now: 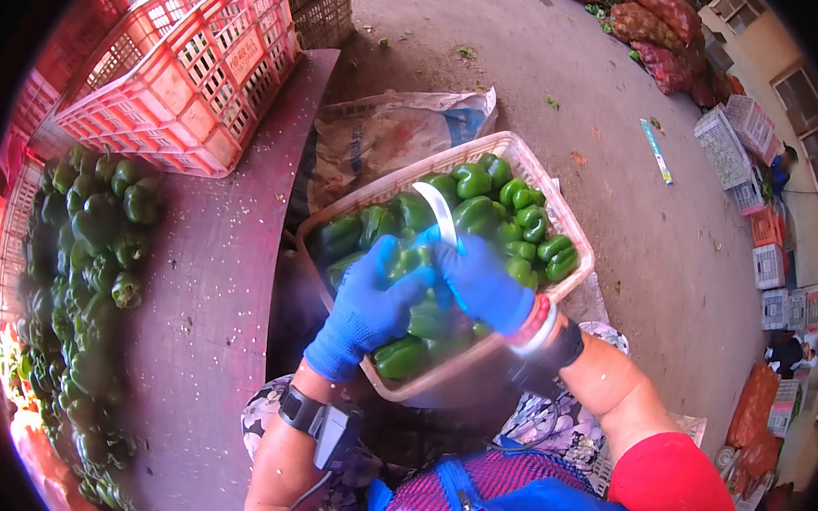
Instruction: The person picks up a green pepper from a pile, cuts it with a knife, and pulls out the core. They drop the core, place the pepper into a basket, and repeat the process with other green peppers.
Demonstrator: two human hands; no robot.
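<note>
Both my hands wear blue gloves above a basket [553,167] filled with green bell peppers [477,216]. My right hand [488,283] is closed around a knife [441,211], its curved pale blade pointing up and away from me. Close beside it, my left hand [361,305] curls its thumb and fingers around a green bell pepper [407,261], which the fingers partly cover. The knife's handle is mostly hidden in the right glove. Haze blurs the area around the gloves a little.
To my left, a long table [197,315] bears a heap of green peppers [82,275] and a red plastic crate [202,81]. A crumpled sack [374,140] lies beyond the basket. Red mesh sacks [643,21] and stacked crates [730,147] stand along the right.
</note>
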